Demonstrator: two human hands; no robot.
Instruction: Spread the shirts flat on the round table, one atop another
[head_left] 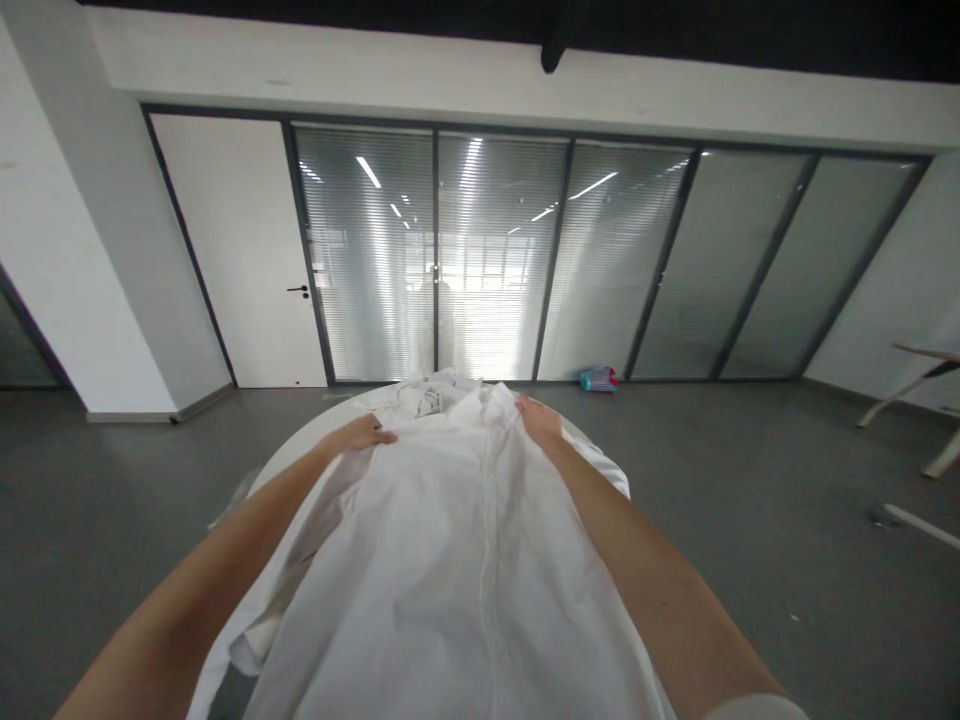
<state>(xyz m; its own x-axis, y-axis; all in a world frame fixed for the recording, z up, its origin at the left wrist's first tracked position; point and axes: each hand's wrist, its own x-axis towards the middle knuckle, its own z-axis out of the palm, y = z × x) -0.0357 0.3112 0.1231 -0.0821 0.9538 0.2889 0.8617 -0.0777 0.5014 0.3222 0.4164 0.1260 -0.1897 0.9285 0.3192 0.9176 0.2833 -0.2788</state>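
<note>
A white long-sleeved shirt (435,540) lies stretched over a round white table (300,445), and its lower part hangs toward me past the near edge. A front seam runs down its right half. My left hand (358,434) is closed on the shirt near its left shoulder, thumb pointing inward. At the opposite shoulder, beside the bunched collar, my right hand (540,420) grips the cloth; its fingertips are partly hidden by the fabric. One sleeve hangs below my left forearm. More crumpled white cloth (442,385) with a dark printed mark lies at the table's far side.
Beyond the table, a blue and red package (598,379) sits on the grey floor (720,470) by the glass partition (495,260). A white door (240,250) is at the left. Pale furniture legs (892,400) stand at the right.
</note>
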